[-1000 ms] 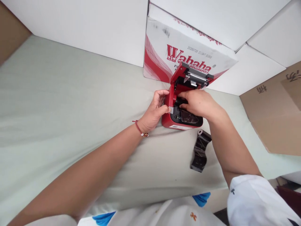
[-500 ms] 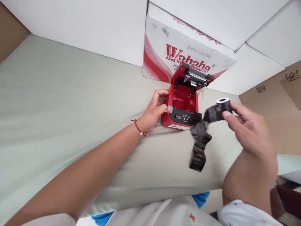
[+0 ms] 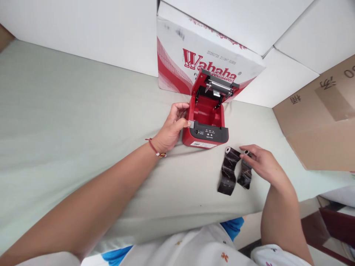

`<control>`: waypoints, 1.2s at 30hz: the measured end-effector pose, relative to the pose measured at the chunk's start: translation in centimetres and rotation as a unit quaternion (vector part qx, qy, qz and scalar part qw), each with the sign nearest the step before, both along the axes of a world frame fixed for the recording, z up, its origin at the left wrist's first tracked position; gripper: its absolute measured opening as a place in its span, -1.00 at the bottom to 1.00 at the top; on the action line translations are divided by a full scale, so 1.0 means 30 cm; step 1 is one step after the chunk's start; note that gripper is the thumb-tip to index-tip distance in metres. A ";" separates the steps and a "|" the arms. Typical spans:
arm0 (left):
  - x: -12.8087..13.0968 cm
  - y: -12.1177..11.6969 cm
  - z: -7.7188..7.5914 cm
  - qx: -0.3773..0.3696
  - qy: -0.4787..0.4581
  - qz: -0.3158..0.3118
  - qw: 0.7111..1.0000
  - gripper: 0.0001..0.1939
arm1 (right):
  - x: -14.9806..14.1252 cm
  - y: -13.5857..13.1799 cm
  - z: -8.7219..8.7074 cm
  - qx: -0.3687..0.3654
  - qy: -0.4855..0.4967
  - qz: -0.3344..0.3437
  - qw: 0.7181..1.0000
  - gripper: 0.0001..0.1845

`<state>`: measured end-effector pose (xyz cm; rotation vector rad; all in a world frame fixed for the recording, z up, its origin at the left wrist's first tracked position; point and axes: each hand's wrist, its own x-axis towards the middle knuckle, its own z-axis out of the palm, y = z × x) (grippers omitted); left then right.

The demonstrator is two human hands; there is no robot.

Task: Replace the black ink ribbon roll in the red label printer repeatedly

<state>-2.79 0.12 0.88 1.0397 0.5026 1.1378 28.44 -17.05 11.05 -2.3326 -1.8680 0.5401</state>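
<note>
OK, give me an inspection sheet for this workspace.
Surface: pale green cloth, creased.
Job's things: red device, lid raised; left roll and right roll, both dark, partly unwound.
Clutter: nothing seen.
Grips: left grip at the device's left side, thumb on a grey tab; right grip at the right roll, firmness unclear.
Cables: nothing clearly seen.
Surroundings: Wahaha carton behind, brown carton right.

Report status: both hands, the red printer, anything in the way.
Left hand against red printer; right hand at right black roll. Printer lid up. Left black roll between right hand and printer.
</note>
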 end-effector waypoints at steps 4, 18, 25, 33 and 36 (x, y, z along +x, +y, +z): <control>0.005 -0.002 0.001 0.000 0.007 0.001 1.000 -0.45 | -0.074 0.038 -0.024 -0.008 0.015 0.038 0.999 -0.63; 0.015 -0.019 0.035 -0.021 -0.022 -0.001 1.000 -0.45 | -0.316 0.344 0.277 0.124 0.012 0.107 0.986 -0.57; 0.028 -0.012 0.023 -0.026 -0.025 0.008 0.999 -0.44 | -0.413 0.512 0.146 0.070 -0.124 0.131 0.981 -0.60; 0.024 -0.010 0.023 -0.016 -0.016 0.001 1.000 -0.45 | -0.420 0.530 0.111 0.101 -0.084 0.140 0.981 -0.51; 0.025 -0.012 0.027 -0.020 -0.015 0.000 1.000 -0.45 | -0.405 0.433 0.119 0.171 -0.004 0.144 0.975 -0.62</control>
